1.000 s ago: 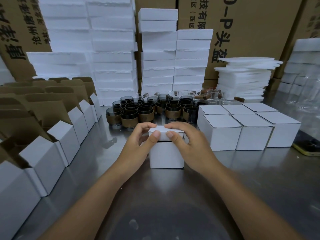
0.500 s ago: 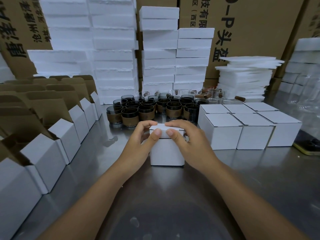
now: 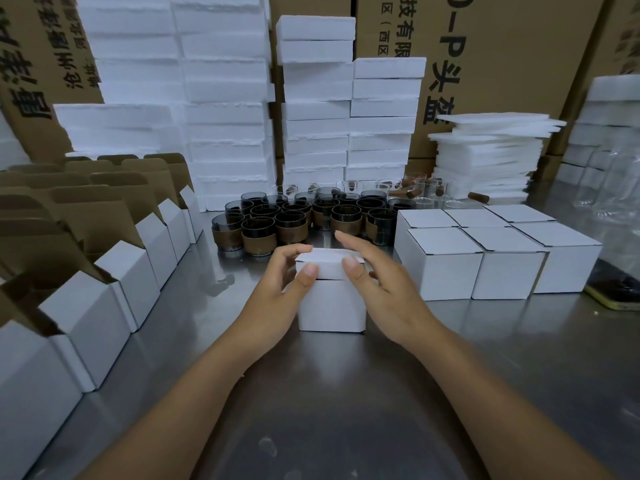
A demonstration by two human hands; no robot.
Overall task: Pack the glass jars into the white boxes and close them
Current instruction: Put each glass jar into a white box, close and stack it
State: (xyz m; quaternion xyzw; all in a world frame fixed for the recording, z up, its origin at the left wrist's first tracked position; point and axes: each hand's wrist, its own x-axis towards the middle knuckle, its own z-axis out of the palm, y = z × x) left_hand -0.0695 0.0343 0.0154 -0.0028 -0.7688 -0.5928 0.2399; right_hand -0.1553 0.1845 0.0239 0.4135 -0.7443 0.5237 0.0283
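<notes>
The box (image 3: 331,306) is parked mid-table. Its lid (image 3: 329,259) is folded down, but by the look of it the front flap isn't tucked in yet. The lid is pinched by the left hand (image 3: 277,299), with the fingers curled over the top and the thumb on the front lip. On the right hand (image 3: 381,292) only the thumb is pressed to that lip, and the other fingers are held spread and lifted off. Whether a jar is inside can't be seen.

What could go wrong, probably: with pressure that lopsided, the flap could get pushed in crooked and creased, or left outside the front wall so the lid gets popped back up. The steel looks slick too, so if it's pressed forward instead of down, the box could be shoved back into the jars (image 3: 294,223) just behind it.

The table (image 3: 346,393) is shiny brushed steel. Open boxes (image 3: 114,282) are lined along its left edge, shut boxes (image 3: 498,258) are grouped to the right, and a phone (image 3: 616,292) is left by the right edge. Foam blocks (image 3: 225,116), foam sheets (image 3: 485,150) and cartons (image 3: 502,46) are stacked along the far edge.
</notes>
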